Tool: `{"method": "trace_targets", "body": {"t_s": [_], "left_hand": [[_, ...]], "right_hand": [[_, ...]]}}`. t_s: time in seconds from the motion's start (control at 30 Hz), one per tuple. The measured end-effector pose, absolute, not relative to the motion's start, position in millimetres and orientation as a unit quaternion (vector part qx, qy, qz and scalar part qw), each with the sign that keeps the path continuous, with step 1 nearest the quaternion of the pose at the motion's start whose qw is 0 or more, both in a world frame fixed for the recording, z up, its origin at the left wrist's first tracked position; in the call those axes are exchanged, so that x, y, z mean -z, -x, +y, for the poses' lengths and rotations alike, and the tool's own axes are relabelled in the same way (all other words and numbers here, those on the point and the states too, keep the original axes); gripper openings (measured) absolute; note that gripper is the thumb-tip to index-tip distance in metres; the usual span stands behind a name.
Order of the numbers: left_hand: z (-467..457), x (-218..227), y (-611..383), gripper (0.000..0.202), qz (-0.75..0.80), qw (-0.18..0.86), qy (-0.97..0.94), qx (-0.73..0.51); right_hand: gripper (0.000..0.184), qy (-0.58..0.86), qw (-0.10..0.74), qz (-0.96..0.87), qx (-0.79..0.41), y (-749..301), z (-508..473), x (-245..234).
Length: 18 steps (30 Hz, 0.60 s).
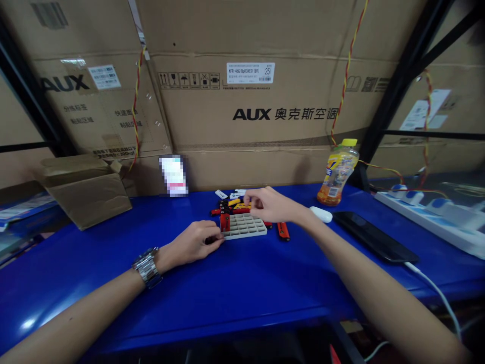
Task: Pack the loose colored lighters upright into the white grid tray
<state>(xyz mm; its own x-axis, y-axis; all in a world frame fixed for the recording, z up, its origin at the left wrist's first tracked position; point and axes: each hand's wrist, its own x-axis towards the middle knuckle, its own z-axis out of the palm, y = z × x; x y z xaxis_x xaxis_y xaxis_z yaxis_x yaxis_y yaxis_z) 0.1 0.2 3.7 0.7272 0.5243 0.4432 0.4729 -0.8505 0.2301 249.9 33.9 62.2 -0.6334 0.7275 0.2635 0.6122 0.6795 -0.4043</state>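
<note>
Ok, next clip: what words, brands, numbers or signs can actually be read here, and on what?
"AUX 奥克斯空调" on the large cardboard carton
"AUX" on the cardboard panel at left
"25" on the white label, beside a model code starting "KFR-46", the rest too small to read
Too small or blurred to read: the bottle's label, the pixelated card, the barcode sticker

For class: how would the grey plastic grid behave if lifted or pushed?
The grey plastic grid is probably light for its size, given its many cells. It looks fairly stiff, lying flat on the blue table. Being low and flat, it would likely slide rather than tip.
</note>
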Motion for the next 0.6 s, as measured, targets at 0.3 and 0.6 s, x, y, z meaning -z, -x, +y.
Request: {"method": "trace_targets", "body": {"t_s": [0.3,0.6], "left_hand": [[1.2,-2.2,-0.6,0.018,0.292,0.063,-0.926,-0.229],[1.8,-2.2,-0.1,0.016,0.291,0.055,-0.929,-0.224]], "right_hand": [[0.045,0.459,-0.039,-0.861,-0.214,-313.2,43.9,-70.8],[0.024,0.383,-0.014,-0.888,-0.255,-306.8,49.4,-62.5]]}}
